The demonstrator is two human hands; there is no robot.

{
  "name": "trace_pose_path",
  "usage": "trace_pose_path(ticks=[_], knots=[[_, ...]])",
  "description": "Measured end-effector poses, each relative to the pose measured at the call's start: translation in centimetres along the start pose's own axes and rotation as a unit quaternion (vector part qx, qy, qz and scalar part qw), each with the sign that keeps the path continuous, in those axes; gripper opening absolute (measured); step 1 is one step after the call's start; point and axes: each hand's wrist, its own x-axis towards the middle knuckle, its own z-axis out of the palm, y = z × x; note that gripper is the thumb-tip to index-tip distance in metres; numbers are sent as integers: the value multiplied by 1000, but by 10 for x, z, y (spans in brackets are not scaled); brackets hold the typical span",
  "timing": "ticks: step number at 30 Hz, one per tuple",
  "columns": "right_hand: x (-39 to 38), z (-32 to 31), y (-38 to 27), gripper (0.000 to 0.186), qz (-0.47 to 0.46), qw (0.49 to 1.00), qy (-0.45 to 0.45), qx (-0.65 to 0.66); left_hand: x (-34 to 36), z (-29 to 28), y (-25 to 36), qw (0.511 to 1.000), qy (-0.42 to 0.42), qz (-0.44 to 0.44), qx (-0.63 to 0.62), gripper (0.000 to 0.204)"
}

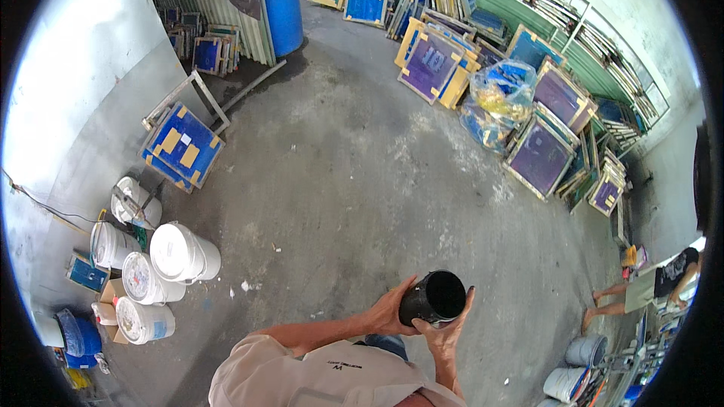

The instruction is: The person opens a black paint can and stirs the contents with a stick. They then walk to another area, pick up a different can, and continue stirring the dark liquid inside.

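Note:
In front of my body I hold a black cylindrical container point(422, 299) between both hands. Its round top faces up toward me and looks wholly black, so I cannot tell whether that is a lid or dark contents. My left hand point(391, 309) wraps its left side. On the other side my right hand point(445, 337) grips it from below and from the right, with the thumb across the front and the fingers running up the right wall.
Several white buckets point(185, 252) stand at the left wall, beside framed screens point(181, 147). More framed screens point(539, 154) and a clear plastic bag point(501, 94) line the far right. A blue barrel point(283, 15) is at the back. Another person point(648, 286) stands at right.

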Motion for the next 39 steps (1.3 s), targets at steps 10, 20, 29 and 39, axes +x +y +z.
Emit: trace_pose_path(ticks=[10, 20, 29, 39], knots=[[287, 24, 49, 145, -7, 978, -174, -116, 66, -161, -125, 900, 224, -319, 192, 114], [529, 60, 104, 135, 2, 956, -81, -283, -82, -198, -220, 674, 145, -720, 80, 84], [698, 137, 94, 130, 152, 954, 93, -240, 356, -557, -331, 791, 331, -508, 81, 86], [954, 255, 193, 125, 214, 918, 56, -328, 628, -818, -346, 842, 269, -432, 179, 74]])
